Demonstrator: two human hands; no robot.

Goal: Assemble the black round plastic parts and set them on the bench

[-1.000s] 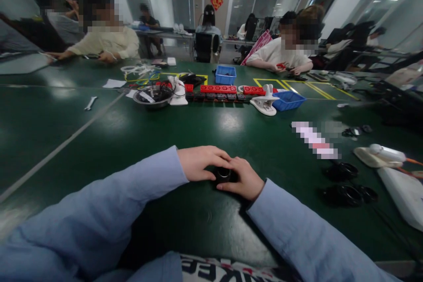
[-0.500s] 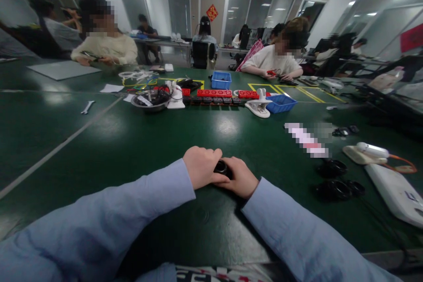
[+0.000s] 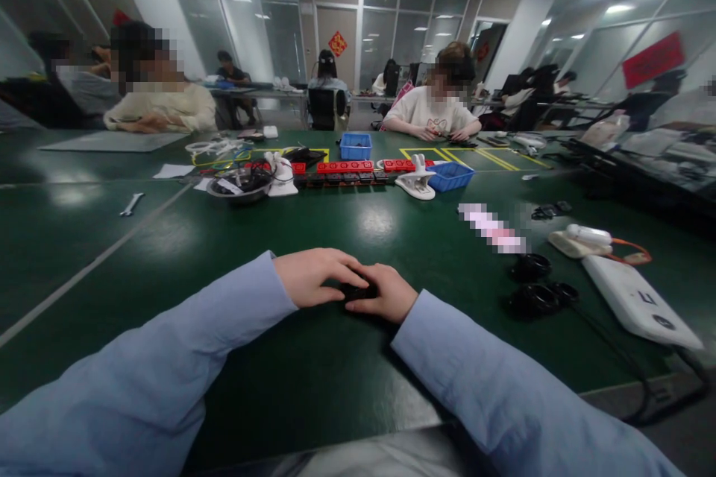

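A small black round object (image 3: 356, 291) is low over the green table in front of me, largely covered by fingers. My right hand (image 3: 388, 294) curls around its right side, thumb below and fingers behind. From the left, my left hand (image 3: 310, 277) reaches over it, with the fingertips on its top and the thumb at its left edge. Its exact kind cannot be made out. To the right lie black coiled cables (image 3: 534, 298) and another black coil (image 3: 530, 267).
Across the table stand a metal bowl (image 3: 238, 197) of dark parts, red power strips (image 3: 345, 167), white clips (image 3: 417, 182) and blue bins (image 3: 450, 176). A wrench (image 3: 132, 204) lies left. At right is a white power bank-like box (image 3: 641, 298). Other people sit opposite.
My left hand has loosened from a tight curl to longer, straighter fingers over the black object. The camera view has tilted up and shifted right.
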